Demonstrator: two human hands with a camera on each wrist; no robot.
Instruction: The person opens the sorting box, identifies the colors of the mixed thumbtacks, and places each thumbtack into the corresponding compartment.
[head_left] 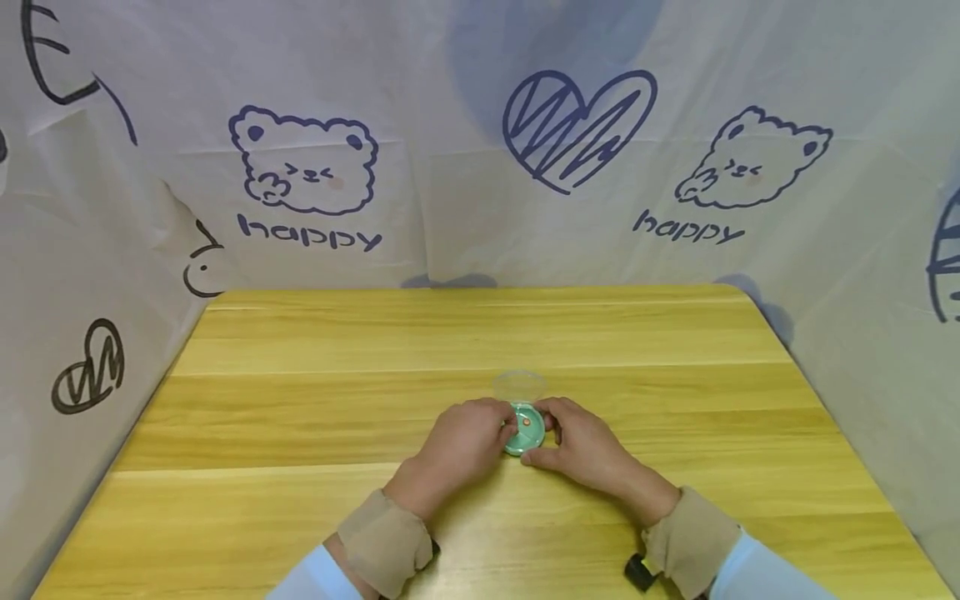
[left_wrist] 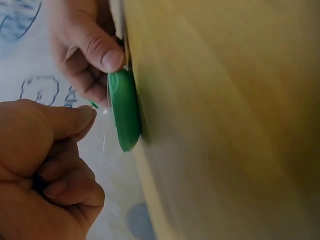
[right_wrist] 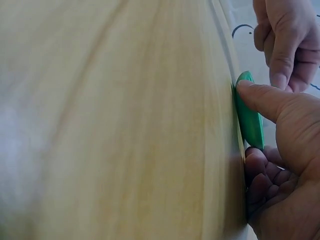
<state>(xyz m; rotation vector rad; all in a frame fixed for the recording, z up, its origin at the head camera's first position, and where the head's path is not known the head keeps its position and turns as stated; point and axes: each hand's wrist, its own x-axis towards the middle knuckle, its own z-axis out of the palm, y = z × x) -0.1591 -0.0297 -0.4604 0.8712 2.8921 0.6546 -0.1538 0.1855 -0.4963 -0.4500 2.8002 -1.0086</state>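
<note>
On the tabletop [head_left: 300,400], both hands pinch the small green round case [head_left: 522,428], the left hand [head_left: 459,450] beside the right hand [head_left: 581,447]; a clear lid [head_left: 519,386] lies just behind the case, so a steady, gentle grip seems best.

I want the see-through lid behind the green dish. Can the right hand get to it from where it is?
Probably yes. The clear lid lies on the table just behind the green dish, with nothing between them. The right hand holds the dish's edge, so it would likely need to let go first.
</note>
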